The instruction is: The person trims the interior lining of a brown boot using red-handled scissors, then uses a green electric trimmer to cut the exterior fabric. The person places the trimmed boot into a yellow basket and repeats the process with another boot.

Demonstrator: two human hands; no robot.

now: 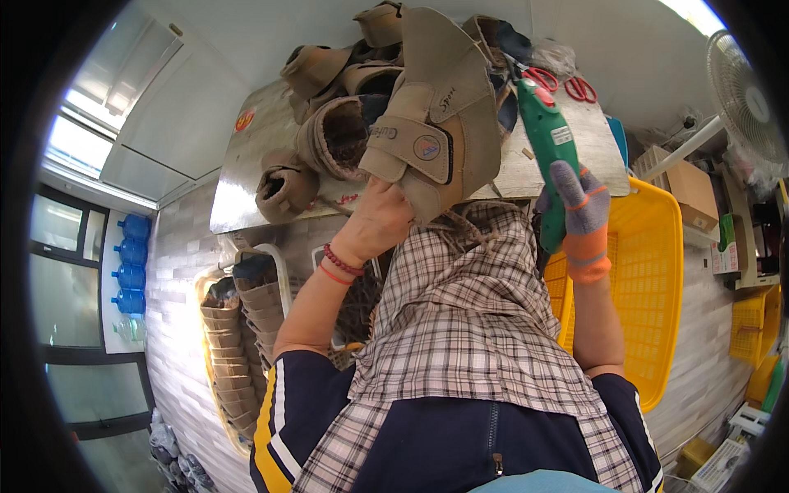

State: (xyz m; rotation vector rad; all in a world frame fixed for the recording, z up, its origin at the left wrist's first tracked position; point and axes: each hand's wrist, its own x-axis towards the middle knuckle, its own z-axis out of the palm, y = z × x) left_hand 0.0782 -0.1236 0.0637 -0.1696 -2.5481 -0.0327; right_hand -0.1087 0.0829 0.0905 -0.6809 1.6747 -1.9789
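Note:
My bare left hand (374, 215), with a red bead bracelet at the wrist, grips the lower edge of a beige shoe upper (472, 156). The upper has a wide strap and stands tilted up over the table's near edge. In my right hand (585, 218), covered by a grey and orange glove, is a green handheld power tool (538, 123). Its narrow tip points away from me, just right of the upper. I cannot make out its exact kind. Several other beige uppers, some with brown fleece lining (349, 135), lie heaped behind and left of my left hand.
Two red-handled scissors (580, 89) lie at the far right of the worn table (234, 193). A yellow basket (662, 304) stands by my right arm. Stacked uppers (230, 361) fill a white-rimmed basket at the left. A fan (744, 99) stands far right; blue water jugs (131, 251) line the left wall.

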